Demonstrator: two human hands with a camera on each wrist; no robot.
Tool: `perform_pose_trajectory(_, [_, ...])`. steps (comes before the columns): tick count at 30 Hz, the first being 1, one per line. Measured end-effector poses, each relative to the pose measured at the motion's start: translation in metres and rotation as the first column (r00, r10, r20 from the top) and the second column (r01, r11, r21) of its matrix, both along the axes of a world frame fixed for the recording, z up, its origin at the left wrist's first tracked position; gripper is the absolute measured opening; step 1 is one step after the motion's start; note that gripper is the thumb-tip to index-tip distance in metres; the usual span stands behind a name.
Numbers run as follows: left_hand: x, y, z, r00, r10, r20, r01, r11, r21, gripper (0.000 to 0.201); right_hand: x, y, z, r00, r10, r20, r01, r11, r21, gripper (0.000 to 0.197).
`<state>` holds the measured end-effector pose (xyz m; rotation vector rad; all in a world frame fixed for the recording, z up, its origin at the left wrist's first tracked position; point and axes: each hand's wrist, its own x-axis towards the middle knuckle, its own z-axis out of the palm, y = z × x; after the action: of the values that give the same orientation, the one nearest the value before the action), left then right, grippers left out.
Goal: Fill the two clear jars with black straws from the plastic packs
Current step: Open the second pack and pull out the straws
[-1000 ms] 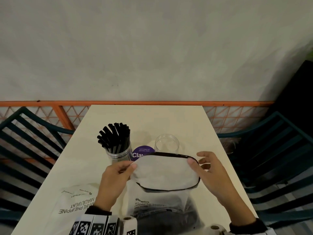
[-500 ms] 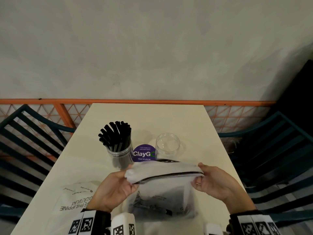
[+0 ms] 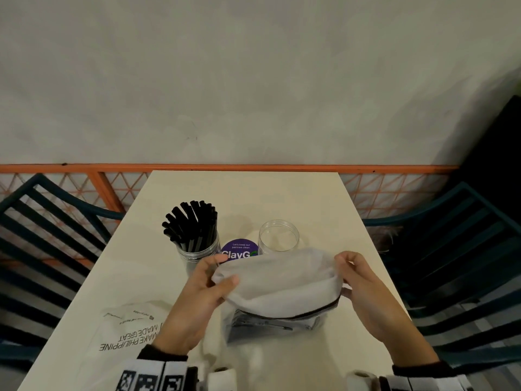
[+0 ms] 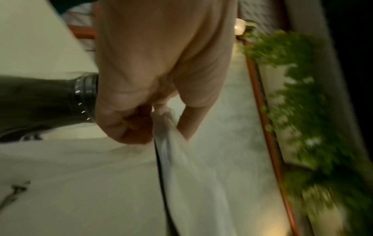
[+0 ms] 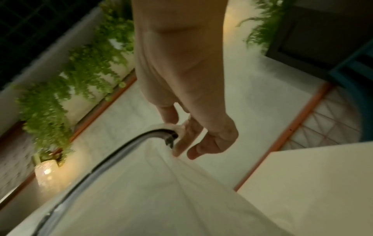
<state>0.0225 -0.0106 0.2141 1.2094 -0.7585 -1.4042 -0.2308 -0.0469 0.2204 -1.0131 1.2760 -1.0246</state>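
Both hands, left (image 3: 203,300) and right (image 3: 366,292), now pinch the pack (image 3: 279,286) mouth wider than a moment ago; it sits before the empty jar (image 3: 278,235), so you're ready to draw straws.

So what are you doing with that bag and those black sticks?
Those sticks are black straws, and they fill one clear jar on the table. The second jar beside it is empty. The person holds a plastic pack in front of the jars, the left hand pinching one end of its top and the right hand pinching the other. Another pack lies flat near the left arm.
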Motion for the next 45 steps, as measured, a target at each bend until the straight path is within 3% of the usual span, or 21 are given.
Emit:
perform_pose_trajectory(4, [-0.008, 0.003, 0.003, 0.94, 0.056, 0.337, -0.038, 0.998, -0.057, 0.045, 0.005, 0.004, -0.003, 0.941, 0.019, -0.339, -0.039, 0.998, -0.052, 0.016])
perform_pose_trajectory(8, [0.003, 0.002, 0.001, 0.865, 0.166, 0.473, -0.146, 0.986, -0.079, 0.036, 0.004, 0.01, 0.0, 0.905, 0.06, -0.421, -0.085, 0.996, -0.04, 0.014])
perform_pose_trajectory(10, [0.001, 0.002, 0.001, 0.845, 0.182, 0.503, -0.161, 0.983, -0.084, 0.024, 0.01, 0.016, 0.003, 0.892, 0.104, -0.441, -0.147, 0.987, -0.064, 0.011])
perform_pose_trajectory(13, [-0.007, 0.004, -0.002, 0.9, 0.145, 0.412, -0.128, 0.989, -0.069, 0.01, 0.024, 0.019, -0.002, 0.855, 0.126, -0.504, -0.188, 0.979, -0.074, 0.008])
perform_pose_trajectory(15, [-0.011, 0.006, -0.002, 0.942, 0.082, 0.327, -0.072, 0.997, -0.04, 0.011, 0.027, 0.017, -0.016, 0.805, 0.103, -0.584, -0.174, 0.982, -0.067, 0.035])
perform_pose_trajectory(17, [-0.008, 0.007, -0.005, 0.938, 0.086, 0.335, -0.074, 0.996, -0.047, 0.016, 0.024, 0.013, -0.024, 0.805, 0.099, -0.585, -0.12, 0.993, 0.003, 0.033])
perform_pose_trajectory(19, [0.002, 0.008, -0.009, 0.868, 0.129, 0.479, -0.101, 0.991, -0.082, 0.018, 0.015, 0.008, -0.026, 0.936, 0.084, -0.343, -0.045, 0.992, 0.119, 0.023])
perform_pose_trajectory(20, [0.008, 0.009, -0.011, 0.821, 0.116, 0.559, -0.078, 0.993, -0.092, 0.017, 0.01, 0.007, -0.024, 0.991, 0.056, -0.125, -0.031, 0.98, 0.194, 0.02])
perform_pose_trajectory(21, [0.013, 0.011, -0.012, 0.783, 0.08, 0.617, -0.03, 0.995, -0.091, 0.015, 0.005, 0.005, -0.021, 0.995, 0.011, 0.101, -0.037, 0.965, 0.261, 0.016])
perform_pose_trajectory(22, [0.015, 0.013, -0.012, 0.753, 0.018, 0.658, 0.036, 0.997, -0.068, 0.013, 0.001, 0.004, -0.019, 0.959, -0.041, 0.281, -0.049, 0.951, 0.305, 0.014])
perform_pose_trajectory(24, [0.012, 0.018, -0.015, 0.676, -0.119, 0.727, 0.17, 0.985, 0.003, 0.021, -0.005, 0.002, -0.02, 0.862, -0.095, 0.498, -0.085, 0.942, 0.326, 0.02])
perform_pose_trajectory(27, [0.003, 0.02, -0.017, 0.609, -0.185, 0.771, 0.255, 0.967, 0.031, 0.022, -0.009, -0.005, -0.02, 0.778, -0.125, 0.616, -0.082, 0.951, 0.297, 0.053])
perform_pose_trajectory(28, [0.002, 0.019, -0.019, 0.619, -0.178, 0.765, 0.253, 0.967, 0.02, 0.019, -0.009, -0.005, -0.017, 0.774, -0.124, 0.62, -0.086, 0.951, 0.297, 0.057])
perform_pose_trajectory(30, [0.003, 0.015, -0.019, 0.729, -0.16, 0.665, 0.199, 0.98, 0.017, 0.015, -0.009, -0.006, -0.017, 0.798, -0.148, 0.584, -0.036, 0.956, 0.292, 0.03])
perform_pose_trajectory(31, [0.003, 0.012, -0.018, 0.82, -0.144, 0.554, 0.158, 0.987, 0.023, 0.016, -0.008, -0.006, -0.018, 0.83, -0.165, 0.534, 0.005, 0.957, 0.289, 0.026])
perform_pose_trajectory(33, [0.002, 0.008, -0.016, 0.948, -0.125, 0.292, 0.112, 0.992, 0.062, 0.02, -0.004, -0.005, -0.026, 0.891, -0.178, 0.416, 0.05, 0.952, 0.301, 0.035])
perform_pose_trajectory(35, [-0.001, 0.006, -0.013, 0.994, -0.101, 0.034, 0.096, 0.986, 0.136, 0.019, 0.001, -0.001, -0.027, 0.918, -0.171, 0.357, 0.049, 0.944, 0.326, 0.036])
perform_pose_trajectory(38, [0.002, 0.005, -0.015, 0.968, -0.096, -0.232, 0.153, 0.958, 0.242, 0.017, 0.0, 0.003, -0.024, 0.906, -0.159, 0.392, -0.004, 0.924, 0.383, 0.032])
perform_pose_trajectory(41, [0.01, 0.007, -0.015, 0.966, -0.175, -0.191, 0.23, 0.92, 0.318, 0.015, -0.006, 0.006, -0.025, 0.898, -0.134, 0.42, -0.074, 0.893, 0.444, 0.029])
perform_pose_trajectory(43, [0.012, 0.009, -0.019, 0.976, -0.2, -0.082, 0.216, 0.912, 0.349, 0.03, -0.007, 0.004, -0.025, 0.898, -0.133, 0.42, -0.091, 0.877, 0.472, 0.022])
perform_pose_trajectory(45, [0.011, 0.009, -0.019, 0.976, -0.218, -0.018, 0.208, 0.897, 0.389, 0.031, -0.008, 0.001, -0.027, 0.86, -0.148, 0.488, -0.107, 0.883, 0.457, 0.019])
